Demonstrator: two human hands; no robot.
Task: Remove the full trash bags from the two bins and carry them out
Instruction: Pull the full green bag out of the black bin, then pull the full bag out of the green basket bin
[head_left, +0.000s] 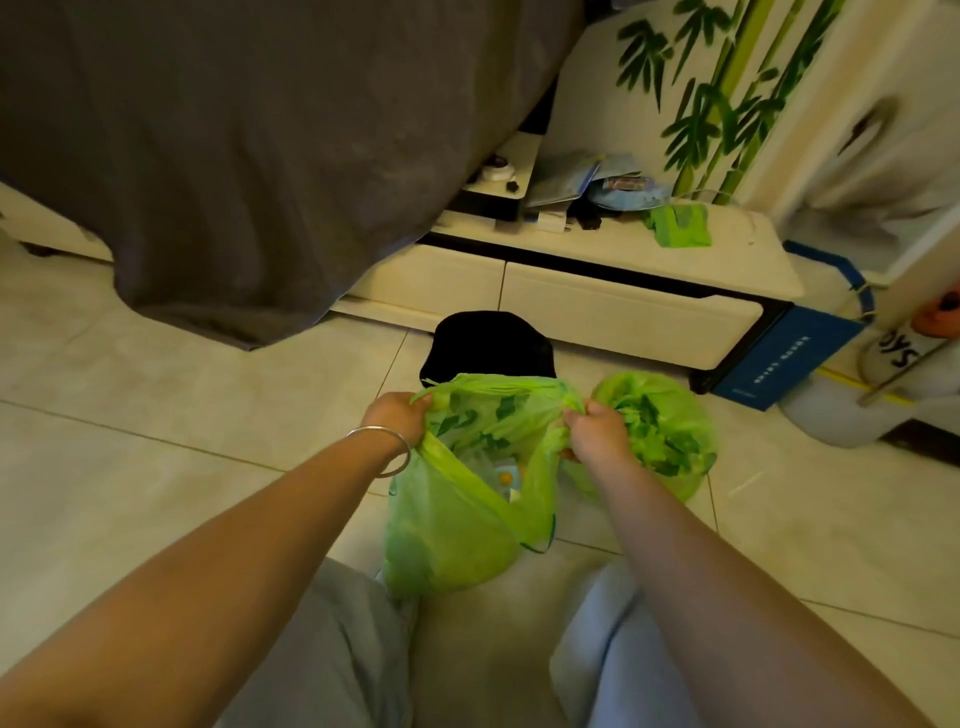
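A full green trash bag (457, 535) hangs in front of my knees, its mouth held wide. My left hand (397, 415), with a silver bangle at the wrist, grips the left rim of the bag. My right hand (595, 428) grips the right rim. Just behind the bag stands a black bin (488, 343) on the tiled floor. To the right, a second bin lined with a green bag (660, 431) holds scrunched green contents; that bin's own walls are hidden by the liner.
A low white cabinet (597, 296) with drawers runs behind the bins, cluttered on top. A grey cloth (234, 156) drapes down at the left. A blue box (779, 358) and a white container (852, 405) stand at the right.
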